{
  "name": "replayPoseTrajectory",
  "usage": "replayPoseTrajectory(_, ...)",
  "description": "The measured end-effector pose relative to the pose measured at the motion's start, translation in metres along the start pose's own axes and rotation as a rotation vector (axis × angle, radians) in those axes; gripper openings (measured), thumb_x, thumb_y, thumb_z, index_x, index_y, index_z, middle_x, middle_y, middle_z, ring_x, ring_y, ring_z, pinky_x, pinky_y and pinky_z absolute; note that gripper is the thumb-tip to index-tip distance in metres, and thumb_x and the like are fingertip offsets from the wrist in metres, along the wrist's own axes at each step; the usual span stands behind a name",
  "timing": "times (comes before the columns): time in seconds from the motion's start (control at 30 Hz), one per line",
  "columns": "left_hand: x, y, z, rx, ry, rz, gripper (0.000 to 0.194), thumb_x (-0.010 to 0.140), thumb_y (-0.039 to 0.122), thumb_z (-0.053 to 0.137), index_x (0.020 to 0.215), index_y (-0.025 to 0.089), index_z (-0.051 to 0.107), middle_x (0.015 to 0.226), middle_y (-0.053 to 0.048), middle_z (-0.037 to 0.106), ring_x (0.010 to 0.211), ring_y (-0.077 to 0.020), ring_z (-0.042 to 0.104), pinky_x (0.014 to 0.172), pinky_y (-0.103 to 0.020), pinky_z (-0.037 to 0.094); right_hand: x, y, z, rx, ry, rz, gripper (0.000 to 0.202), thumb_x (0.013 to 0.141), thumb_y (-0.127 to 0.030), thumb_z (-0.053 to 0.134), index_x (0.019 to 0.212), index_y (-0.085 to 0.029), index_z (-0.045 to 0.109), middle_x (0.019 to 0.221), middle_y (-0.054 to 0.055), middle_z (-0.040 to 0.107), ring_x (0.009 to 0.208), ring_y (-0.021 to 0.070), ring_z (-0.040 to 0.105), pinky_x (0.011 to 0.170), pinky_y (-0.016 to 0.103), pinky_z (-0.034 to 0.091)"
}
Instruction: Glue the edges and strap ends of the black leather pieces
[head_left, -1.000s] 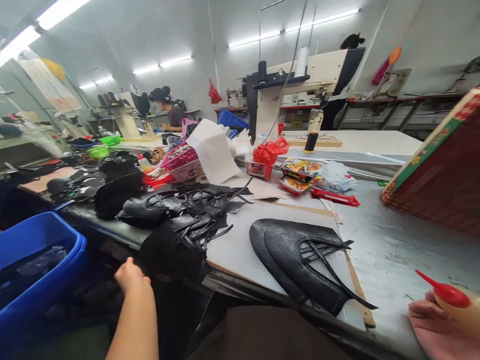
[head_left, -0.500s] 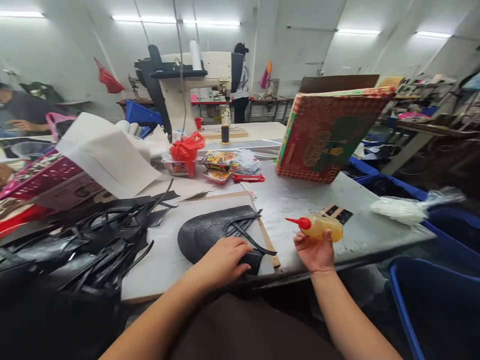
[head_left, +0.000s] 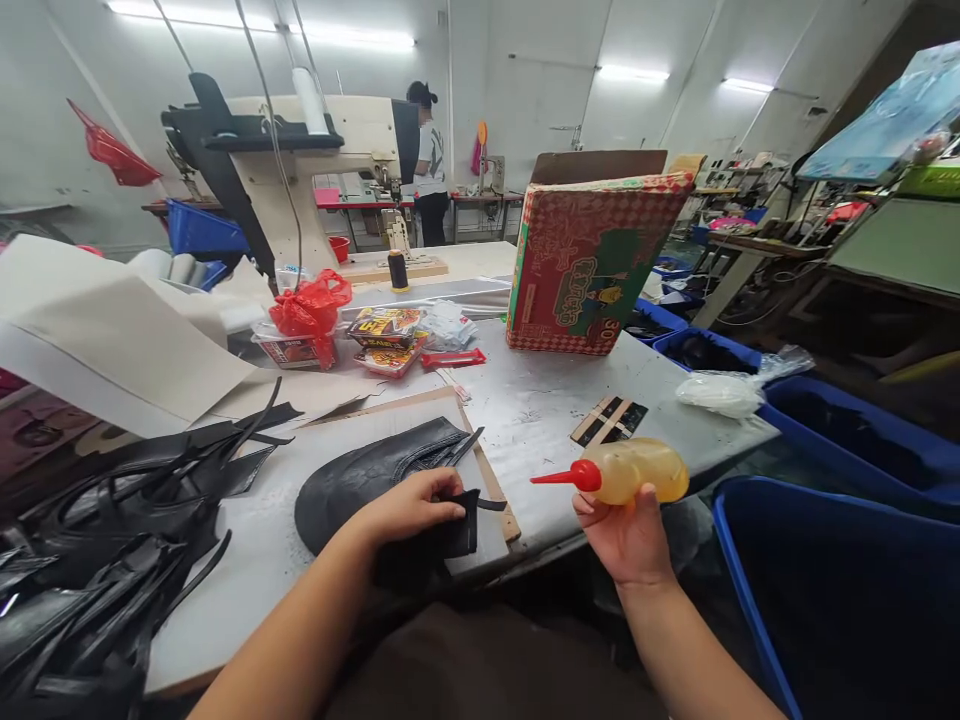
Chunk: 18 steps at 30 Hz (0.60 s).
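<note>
A black leather shoe upper lies on a pale board at the table's front edge. My left hand is closed on its near end, thumb on top, and that end is raised a little; the fingertips underneath are hidden. To the right, my right hand grips a squeeze bottle of yellowish liquid from below. Its long red nozzle points left towards the upper, apart from it. A heap of black leather straps and pieces lies to the left.
Behind the board are snack packs, a red plastic bag and a sewing machine. An upright carton stands at the back right. Blue bins flank the table on the right. A co-worker stands far off.
My view has turned right, so the table things appear farther left. My left hand has shifted its hold, lifting the upper's near end. The bottle looks larger and lies more nearly level.
</note>
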<state>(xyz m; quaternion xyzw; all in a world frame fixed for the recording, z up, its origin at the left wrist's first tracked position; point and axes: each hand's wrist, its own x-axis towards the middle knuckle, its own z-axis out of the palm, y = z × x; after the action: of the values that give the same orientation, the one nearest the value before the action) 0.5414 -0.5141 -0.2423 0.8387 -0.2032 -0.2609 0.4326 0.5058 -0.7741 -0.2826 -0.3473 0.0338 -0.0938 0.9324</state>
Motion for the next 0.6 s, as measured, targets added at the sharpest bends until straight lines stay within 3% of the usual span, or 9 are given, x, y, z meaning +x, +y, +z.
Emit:
replayPoseTrajectory(0.1, 0.005, 0.007, 0.002, -0.072, 0.080, -0.053, 0.019, 0.073, 0.035, 0.052, 0.079, 0.018, 0.055, 0.078, 0.000, 0.056, 0.075, -0.0174, 0.050, 0.070, -0.029, 0.039, -0.001, 0.002, 0.000, -0.099, 0.048, -0.134, 0.048, 0.049, -0.048, 0.085, 0.089, -0.030, 0.067, 0.083, -0.001, 0.067, 0.067, 0.0175, 0.060, 0.044, 0.024, 0.046)
replayPoseTrajectory(0.27, 0.011, 0.018, 0.005, -0.038, 0.149, -0.087, 0.024, 0.070, 0.035, 0.052, 0.084, 0.017, 0.062, 0.082, -0.002, 0.062, 0.080, -0.0206, 0.054, 0.071, -0.030, 0.040, 0.000, 0.007, -0.008, -0.371, 0.022, -0.368, 0.046, 0.051, -0.041, 0.085, 0.090, -0.028, 0.066, 0.085, 0.000, 0.067, 0.077, 0.0205, 0.063, 0.068, 0.035, 0.055)
replayPoseTrajectory(0.43, 0.011, 0.022, 0.007, -0.064, 0.158, -0.117, 0.028, 0.070, 0.037, 0.051, 0.085, 0.017, 0.062, 0.079, -0.001, 0.061, 0.076, -0.0192, 0.054, 0.068, -0.029, 0.040, 0.003, 0.010, -0.012, -0.542, -0.069, -0.393, 0.049, 0.058, -0.041, 0.082, 0.098, -0.023, 0.062, 0.089, 0.004, 0.068, 0.081, 0.0267, 0.065, 0.069, 0.043, 0.057)
replayPoseTrajectory(0.6, 0.010, 0.023, 0.006, -0.077, 0.154, -0.121, 0.028, 0.069, 0.037, 0.052, 0.085, 0.017, 0.062, 0.077, -0.001, 0.061, 0.073, -0.0184, 0.053, 0.067, -0.029, 0.040, 0.004, 0.014, -0.010, -0.595, -0.087, -0.380, 0.046, 0.061, -0.048, 0.078, 0.094, -0.020, 0.063, 0.085, 0.007, 0.069, 0.079, 0.0281, 0.066, 0.070, 0.044, 0.058)
